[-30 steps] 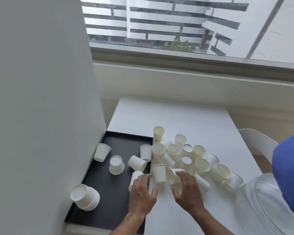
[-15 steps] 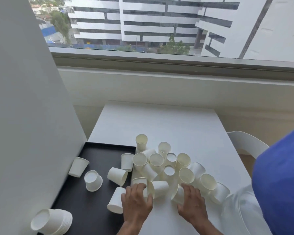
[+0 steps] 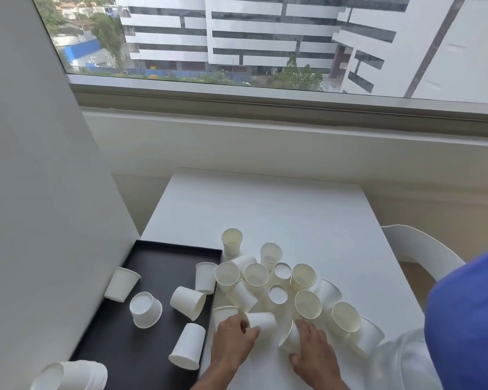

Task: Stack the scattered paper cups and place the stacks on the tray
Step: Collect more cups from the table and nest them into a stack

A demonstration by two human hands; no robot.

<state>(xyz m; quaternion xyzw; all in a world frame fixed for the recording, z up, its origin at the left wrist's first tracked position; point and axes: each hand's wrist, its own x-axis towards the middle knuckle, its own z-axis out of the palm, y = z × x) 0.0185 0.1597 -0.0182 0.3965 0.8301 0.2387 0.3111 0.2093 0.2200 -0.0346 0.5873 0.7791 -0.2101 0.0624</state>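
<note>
Several white paper cups point(image 3: 256, 275) lie scattered in a pile on the white table point(image 3: 279, 209), some upright, some tipped. Left of them a black tray point(image 3: 155, 256) holds several loose cups point(image 3: 188, 302) and, at its near left corner, a lying stack of cups point(image 3: 74, 375). At the pile's near edge my left hand point(image 3: 233, 343) grips a cup lying on its side point(image 3: 262, 322). My right hand point(image 3: 314, 351) curls its fingers and thumb round another tipped cup point(image 3: 290, 337).
A white wall panel point(image 3: 40, 220) stands tight against the tray's left side. A white chair point(image 3: 417, 249) sits at the table's right. Clear plastic point(image 3: 400, 361) and a blue cloth shape point(image 3: 468, 319) fill the near right corner. A window ledge point(image 3: 265, 130) runs behind.
The view has tilted up and the pile sits lower in frame. The upright cup by my left hand now lies on its side in that hand. My right hand stays on its cup.
</note>
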